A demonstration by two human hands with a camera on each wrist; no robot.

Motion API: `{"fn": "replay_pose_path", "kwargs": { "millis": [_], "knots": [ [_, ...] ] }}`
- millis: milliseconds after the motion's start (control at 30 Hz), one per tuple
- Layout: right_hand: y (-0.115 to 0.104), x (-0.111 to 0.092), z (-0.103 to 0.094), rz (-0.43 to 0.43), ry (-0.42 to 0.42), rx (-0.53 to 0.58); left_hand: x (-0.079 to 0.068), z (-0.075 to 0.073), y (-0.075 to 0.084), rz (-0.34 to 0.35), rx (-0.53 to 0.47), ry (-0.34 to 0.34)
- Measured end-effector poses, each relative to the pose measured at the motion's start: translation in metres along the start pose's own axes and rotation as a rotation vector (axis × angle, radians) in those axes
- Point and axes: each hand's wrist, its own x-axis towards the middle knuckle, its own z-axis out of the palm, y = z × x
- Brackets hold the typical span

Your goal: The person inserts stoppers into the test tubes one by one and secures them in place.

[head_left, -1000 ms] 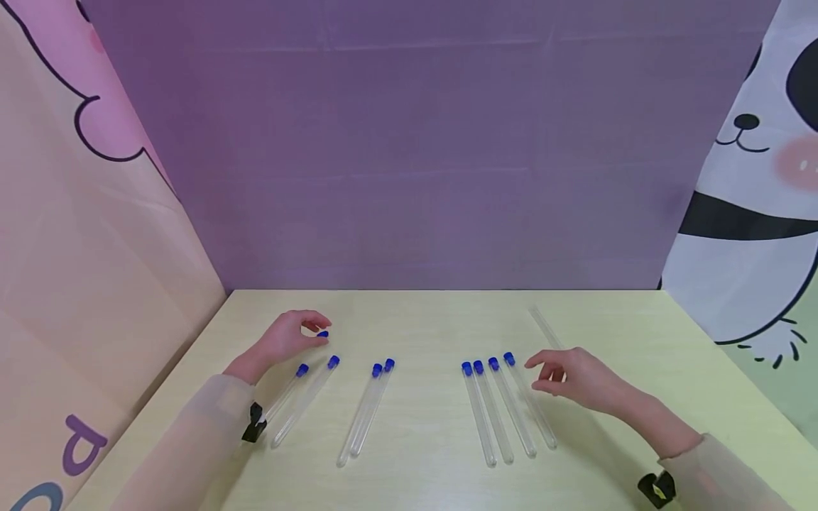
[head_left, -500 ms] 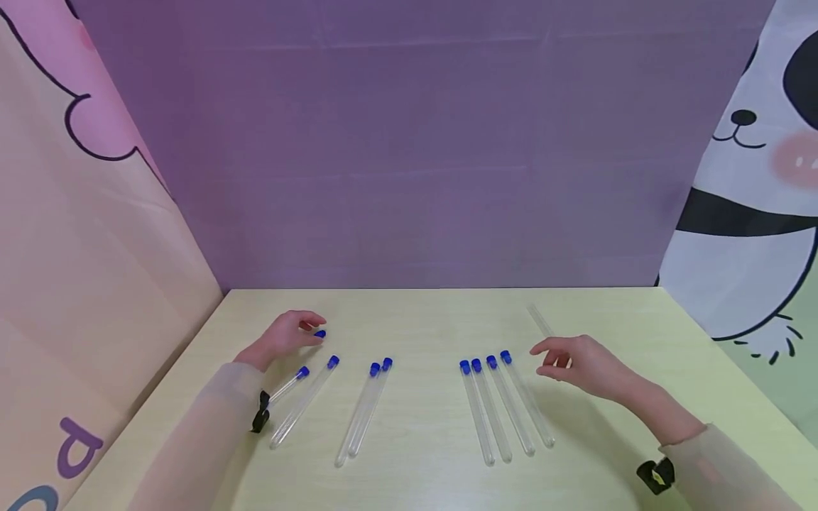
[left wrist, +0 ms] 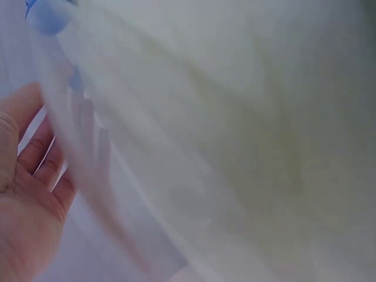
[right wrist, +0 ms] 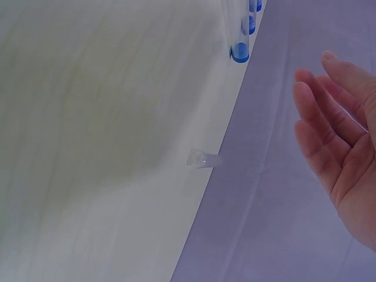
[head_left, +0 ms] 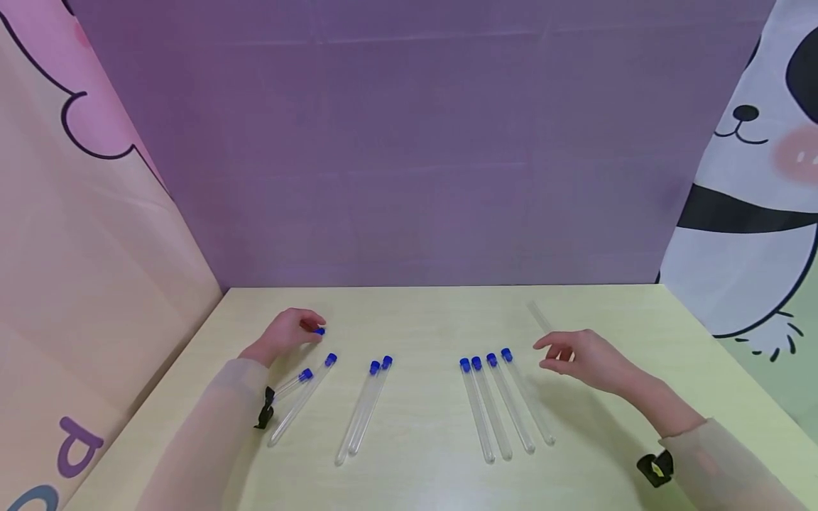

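My left hand (head_left: 287, 332) is at the back left of the table, thumb and index finger pinching at the blue cap of a test tube (head_left: 319, 331). The tube's body is hidden by the hand. Under the left wrist another capped test tube (head_left: 290, 385) lies slanted, partly covered by the black wrist camera. One clear tube (left wrist: 88, 194) crosses the left wrist view, blurred and very close. My right hand (head_left: 591, 360) hovers over the right side, holding nothing, its fingers loosely bent. Behind it lies a clear test tube (head_left: 540, 316), its near end hidden.
Several capped test tubes (head_left: 501, 397) lie in a fanned row at right centre, blue caps pointing away. A pair of tubes (head_left: 364, 411) lies left of centre, and a single tube (head_left: 297, 408) lies farther left. A purple cloth (head_left: 409, 156) stands behind the table.
The left thumb and index finger have closed in slightly around the cap. The tube beneath the left wrist has swung rightward, closer to its neighbour. The right hand has moved slightly back and up.
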Motion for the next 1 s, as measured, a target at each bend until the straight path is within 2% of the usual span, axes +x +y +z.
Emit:
{"fn": "replay_pose_path", "kwargs": {
  "millis": [267,533,800,1000],
  "knots": [
    [0.001,0.001,-0.003,0.012,-0.005,-0.019,0.001,0.000,-0.002,0.021,0.025,0.013],
    [0.003,0.003,-0.004,0.004,0.003,-0.019,-0.003,-0.001,0.005,0.022,0.006,0.027],
    [0.009,0.008,-0.006,0.006,-0.004,-0.059,-0.007,-0.008,0.004,0.133,-0.043,0.069],
    [0.015,0.014,-0.007,0.011,-0.008,-0.066,-0.014,-0.012,0.008,0.132,-0.074,0.083]
  ]
}}
